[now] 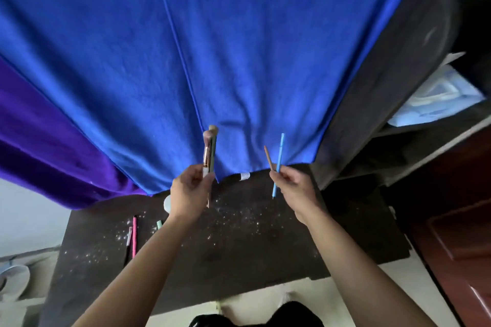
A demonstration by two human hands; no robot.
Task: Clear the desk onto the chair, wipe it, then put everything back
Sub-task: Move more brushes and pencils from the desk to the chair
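My left hand (190, 192) grips two makeup brushes (210, 147), bristles pointing up, above the dark desk (239, 241). My right hand (292, 183) pinches a blue pen (279, 156) and a brown pencil (268, 158) together. The desk top is speckled with white dust. On its left part lie a pink pen (134, 236), a small pale stick (129, 236) and a mint green item (159, 224). A white round object (168, 203) sits partly hidden behind my left wrist.
A big blue cloth (212, 48) hangs behind the desk, with purple cloth (39, 141) to its left. A dark chair back (398, 82) stands at the right, pale folded things (435, 98) beyond it. A brown wooden door (457, 220) is at far right.
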